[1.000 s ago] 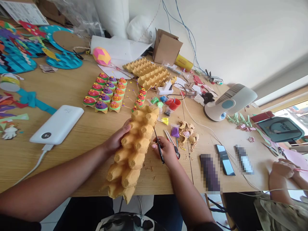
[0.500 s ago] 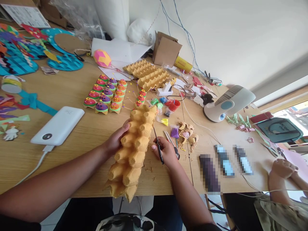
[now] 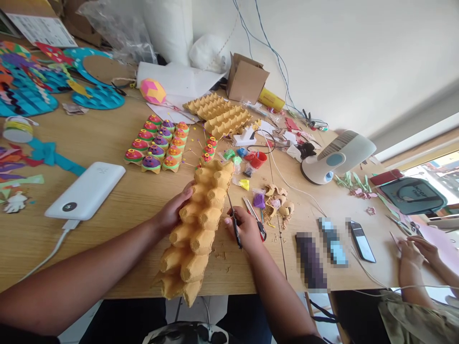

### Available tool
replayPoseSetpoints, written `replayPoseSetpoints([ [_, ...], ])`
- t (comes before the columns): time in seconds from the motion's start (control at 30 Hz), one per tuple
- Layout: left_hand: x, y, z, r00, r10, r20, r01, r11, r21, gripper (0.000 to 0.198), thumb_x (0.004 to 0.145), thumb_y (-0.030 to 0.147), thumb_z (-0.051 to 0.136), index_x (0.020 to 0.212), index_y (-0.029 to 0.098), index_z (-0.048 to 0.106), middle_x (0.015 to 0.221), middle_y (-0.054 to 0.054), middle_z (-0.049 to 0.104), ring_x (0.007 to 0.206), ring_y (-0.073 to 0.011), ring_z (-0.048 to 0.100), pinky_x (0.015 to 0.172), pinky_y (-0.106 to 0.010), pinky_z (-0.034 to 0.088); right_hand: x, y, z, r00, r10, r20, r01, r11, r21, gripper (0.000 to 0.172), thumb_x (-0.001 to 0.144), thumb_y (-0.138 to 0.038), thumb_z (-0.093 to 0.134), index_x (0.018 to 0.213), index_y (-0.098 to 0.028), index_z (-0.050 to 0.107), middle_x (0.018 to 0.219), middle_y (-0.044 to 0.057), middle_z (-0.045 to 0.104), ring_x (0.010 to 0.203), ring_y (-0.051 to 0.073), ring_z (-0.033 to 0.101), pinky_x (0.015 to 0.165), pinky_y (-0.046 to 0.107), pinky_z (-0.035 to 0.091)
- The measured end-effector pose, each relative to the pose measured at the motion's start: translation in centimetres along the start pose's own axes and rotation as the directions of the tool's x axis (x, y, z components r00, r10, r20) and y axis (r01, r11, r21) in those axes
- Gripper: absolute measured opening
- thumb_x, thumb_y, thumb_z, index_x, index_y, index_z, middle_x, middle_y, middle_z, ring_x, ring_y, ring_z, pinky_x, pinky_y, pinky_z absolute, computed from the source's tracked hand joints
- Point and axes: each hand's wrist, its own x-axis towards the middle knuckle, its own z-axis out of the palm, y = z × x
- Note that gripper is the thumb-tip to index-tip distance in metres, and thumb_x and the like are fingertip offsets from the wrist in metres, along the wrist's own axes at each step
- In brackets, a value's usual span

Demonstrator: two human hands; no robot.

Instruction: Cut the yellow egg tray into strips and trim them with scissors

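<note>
My left hand [image 3: 175,205] grips the left side of a long strip of yellow egg carton [image 3: 199,220], thumb on top. The strip is two cups wide, points facing up, and slants over the table's front edge. Close to its right edge, my right hand [image 3: 247,231] is closed on a black-handled craft knife [image 3: 235,227]. The thin blade points away from me, its tip beside the carton. A red and black utility knife [image 3: 260,227] lies just beyond that hand. Painted egg-carton cups with faces [image 3: 158,143] stand in rows past the strip.
Carton scraps [image 3: 281,200], a purple clay packet [image 3: 258,198] and a red cup [image 3: 256,159] lie beyond my right hand. A white power bank [image 3: 88,191] is at left, a white fan [image 3: 335,155] at right. A co-worker's hands [image 3: 416,251] are at far right.
My hands, the carton strip and the knife keep almost the same pose. The view shifts slightly. At far right, the co-worker's hands have moved and now hold something thin.
</note>
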Motion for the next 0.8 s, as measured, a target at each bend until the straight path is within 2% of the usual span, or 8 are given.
replayPoseSetpoints([
  [0.17,0.0,-0.1,0.1,1.0,-0.004,0.01,0.004,1.0,-0.007,0.053,0.103,0.034,0.086,0.155,0.033,0.075,0.126,-0.005,0.09,0.119,-0.0297,0.087,0.101,-0.038,0.072,0.2,-0.1,0.0,1.0,0.013,-0.001,-0.013,1.0,-0.014,0.057,0.093,-0.081,0.075,0.102,-0.025,0.072,0.071,-0.004,0.059,0.067,0.019,0.054,0.066,0.029,0.036],
  [0.33,0.0,0.1,0.5,0.999,0.007,0.039,-0.009,0.999,0.051,0.052,0.1,0.041,0.092,0.149,0.029,0.077,0.127,-0.007,0.09,0.127,-0.032,0.085,0.106,-0.04,0.072,0.4,0.1,0.3,1.0,0.019,-0.008,-0.019,0.999,0.031,0.062,0.089,-0.085,0.075,0.1,-0.025,0.071,0.07,-0.004,0.056,0.067,0.018,0.052,0.065,0.029,0.037],
  [0.5,0.0,0.1,1.0,0.998,0.014,0.059,-0.017,0.999,0.05,0.061,0.1,0.041,0.092,0.157,0.031,0.072,0.131,-0.007,0.088,0.127,-0.0329,0.084,0.099,-0.039,0.073,0.4,0.4,0.7,1.0,-0.019,0.001,0.019,0.998,0.066,0.058,0.094,-0.082,0.075,0.101,-0.024,0.07,0.069,-0.006,0.052,0.065,0.016,0.047,0.063,0.028,0.035],
  [0.6,0.0,0.0,1.0,0.998,0.023,0.062,-0.027,0.997,0.07,0.064,0.1,0.043,0.092,0.159,0.032,0.071,0.132,-0.007,0.088,0.125,-0.0325,0.085,0.102,-0.041,0.072,0.4,0.7,0.7,1.0,-0.032,0.002,0.031,0.997,0.076,0.057,0.095,-0.08,0.077,0.102,-0.024,0.07,0.07,-0.006,0.052,0.065,0.016,0.046,0.063,0.028,0.035],
  [0.8,0.0,-0.4,0.9,0.999,0.01,0.051,-0.012,0.999,0.04,0.067,0.1,0.043,0.091,0.161,0.028,0.068,0.128,-0.008,0.089,0.121,-0.0324,0.086,0.101,-0.041,0.072,0.6,1.2,1.3,1.0,-0.008,0.015,0.004,0.978,0.21,0.062,0.09,-0.085,0.081,0.097,-0.025,0.067,0.068,-0.007,0.047,0.063,0.014,0.043,0.059,0.027,0.032],
])
